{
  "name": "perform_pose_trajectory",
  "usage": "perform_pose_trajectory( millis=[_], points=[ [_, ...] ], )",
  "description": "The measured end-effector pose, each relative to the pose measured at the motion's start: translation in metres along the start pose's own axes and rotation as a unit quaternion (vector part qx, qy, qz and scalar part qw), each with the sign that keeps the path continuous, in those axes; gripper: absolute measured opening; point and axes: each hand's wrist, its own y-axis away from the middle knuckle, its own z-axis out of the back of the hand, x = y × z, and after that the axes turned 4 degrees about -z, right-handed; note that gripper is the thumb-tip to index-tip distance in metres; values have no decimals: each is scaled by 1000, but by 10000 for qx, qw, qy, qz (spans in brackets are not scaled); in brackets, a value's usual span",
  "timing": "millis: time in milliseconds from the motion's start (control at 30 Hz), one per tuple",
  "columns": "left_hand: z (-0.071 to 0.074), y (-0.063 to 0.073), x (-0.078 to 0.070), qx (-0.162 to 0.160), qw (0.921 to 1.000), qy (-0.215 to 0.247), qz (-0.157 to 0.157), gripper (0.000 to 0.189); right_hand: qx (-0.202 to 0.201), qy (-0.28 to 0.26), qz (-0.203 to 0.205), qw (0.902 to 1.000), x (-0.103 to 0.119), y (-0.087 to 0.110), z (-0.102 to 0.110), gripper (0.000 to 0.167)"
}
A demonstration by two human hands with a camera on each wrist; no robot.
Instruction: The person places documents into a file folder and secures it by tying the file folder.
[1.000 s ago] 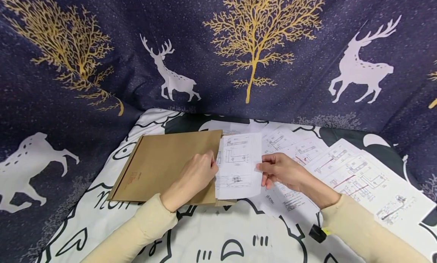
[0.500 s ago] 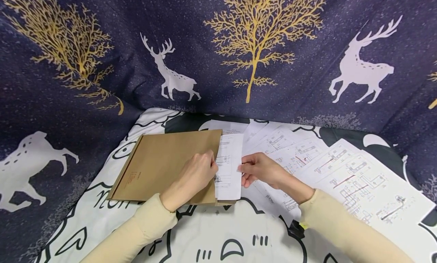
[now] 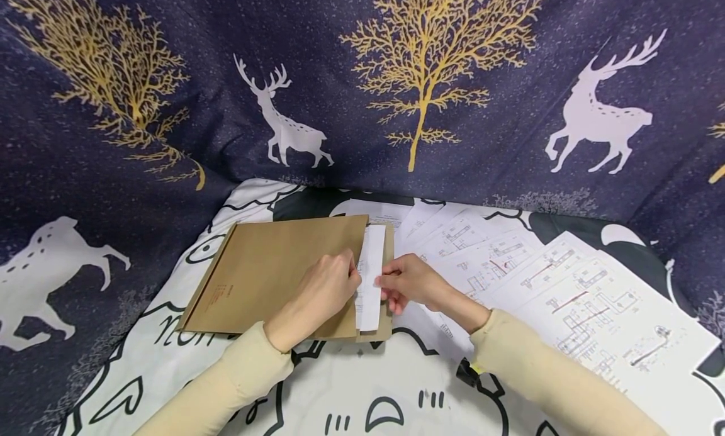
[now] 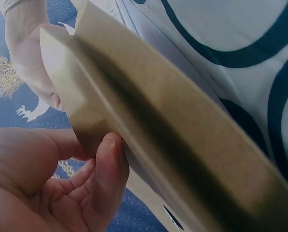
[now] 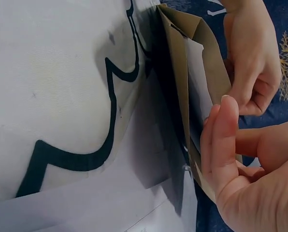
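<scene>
In the head view a brown kraft paper envelope (image 3: pixel 277 266) lies flat, its mouth facing right. My left hand (image 3: pixel 317 294) pinches the top layer of the mouth between thumb and fingers; the left wrist view shows this layer (image 4: pixel 86 111) lifted and bowed. A white printed sheet (image 3: pixel 372 282) is mostly inside the envelope, with a narrow strip sticking out. At the strip's outer edge, my right hand (image 3: pixel 413 282) pinches the paper. From the right wrist, the sheet (image 5: pixel 197 77) is seen between the envelope's two layers. The rest of the sheet is hidden inside.
Several printed drawing sheets (image 3: pixel 612 310) lie spread and overlapping to the right, some with red marks. A small black object (image 3: pixel 467 373) shows by the right sleeve. Beneath is a black-and-white patterned cloth (image 3: pixel 362 385); a dark blue curtain (image 3: pixel 481 146) hangs behind.
My right hand has moved left, sliding the sheet deeper into the envelope, so a much narrower strip shows and the envelope's lower layer appears beyond it. My left hand has stayed in place.
</scene>
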Motion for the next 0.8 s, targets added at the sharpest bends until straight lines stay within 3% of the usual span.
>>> perform_pose_trajectory(
  millis=[800],
  points=[
    [1, 2, 0, 0, 10000, -38, -62, 18, -41, 155, -99, 9998, 9, -24, -25, 19]
  ],
)
